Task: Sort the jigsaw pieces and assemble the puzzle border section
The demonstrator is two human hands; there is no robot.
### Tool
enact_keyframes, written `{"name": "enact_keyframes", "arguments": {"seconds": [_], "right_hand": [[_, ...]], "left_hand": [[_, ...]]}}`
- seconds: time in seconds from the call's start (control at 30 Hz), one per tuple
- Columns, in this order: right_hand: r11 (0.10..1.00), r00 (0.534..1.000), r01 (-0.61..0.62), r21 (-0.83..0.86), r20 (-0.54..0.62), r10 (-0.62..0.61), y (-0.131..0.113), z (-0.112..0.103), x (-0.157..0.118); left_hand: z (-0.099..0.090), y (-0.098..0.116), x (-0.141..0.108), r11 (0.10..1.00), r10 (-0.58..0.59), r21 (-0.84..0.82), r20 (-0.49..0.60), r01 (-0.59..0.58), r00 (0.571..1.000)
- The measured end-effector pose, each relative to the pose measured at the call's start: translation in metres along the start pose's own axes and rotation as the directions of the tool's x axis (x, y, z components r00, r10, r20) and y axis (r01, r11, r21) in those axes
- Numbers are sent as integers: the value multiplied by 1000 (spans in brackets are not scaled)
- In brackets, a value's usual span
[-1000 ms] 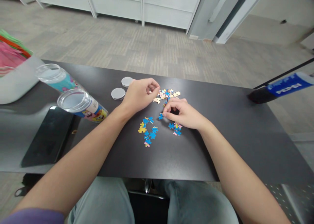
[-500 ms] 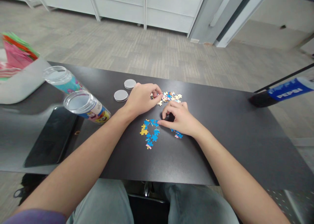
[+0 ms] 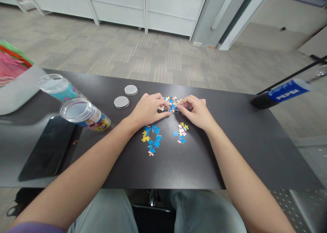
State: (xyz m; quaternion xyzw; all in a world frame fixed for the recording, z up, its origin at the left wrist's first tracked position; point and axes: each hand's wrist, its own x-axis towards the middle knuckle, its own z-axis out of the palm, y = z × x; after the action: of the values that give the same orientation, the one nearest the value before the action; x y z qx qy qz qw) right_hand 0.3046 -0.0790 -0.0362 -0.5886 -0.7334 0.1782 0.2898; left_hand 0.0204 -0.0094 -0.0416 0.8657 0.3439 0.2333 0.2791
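The main heap of puzzle pieces (image 3: 173, 99) lies on the bench (image 3: 245, 141) between the two hands. Nearer the person are an open ring of blue and yellow pieces (image 3: 156, 144) and a small group of pink, yellow and blue pieces (image 3: 182, 133).

The left hand (image 3: 150, 109) has its fingers half curled at the heap's left edge, thumb and forefinger slightly parted. The right hand (image 3: 196, 113) is loosely curled opposite, thumb and forefinger close together. Blue shows between the fingertips, but I cannot tell whether either hand grips a piece or merely touches one.

With both hands crowding one spot, fingertips could hide a piece or nudge its neighbours askew. A low sweep of the left wrist could break the ring; the right could scatter the small group. The left forearm passes just beside the nearer canister (image 3: 98, 120), so an outward swing might tip it.

The bench is dark and smooth, so light pieces would probably slide easily. On it are two pale discs (image 3: 121, 102), a second canister (image 3: 66, 90), a black flat device (image 3: 42, 149), a white tub (image 3: 22, 90) and, well to the right, a Pepsi bottle (image 3: 284, 93). Beyond stretch grey carpet (image 3: 163, 59) and white panels (image 3: 117, 8).
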Motion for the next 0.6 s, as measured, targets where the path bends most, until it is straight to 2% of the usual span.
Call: {"name": "enact_keyframes", "arguments": {"seconds": [0.33,0.6], "right_hand": [[1000,999,9,-24,45,-8,2,4,1],[996,994,34,82,104,-43,-6,2,0]], "left_hand": [[5,3,1,998,-48,-49,-20,47,999],[3,3,1,954,-139,-270,-19,128,990]]}}
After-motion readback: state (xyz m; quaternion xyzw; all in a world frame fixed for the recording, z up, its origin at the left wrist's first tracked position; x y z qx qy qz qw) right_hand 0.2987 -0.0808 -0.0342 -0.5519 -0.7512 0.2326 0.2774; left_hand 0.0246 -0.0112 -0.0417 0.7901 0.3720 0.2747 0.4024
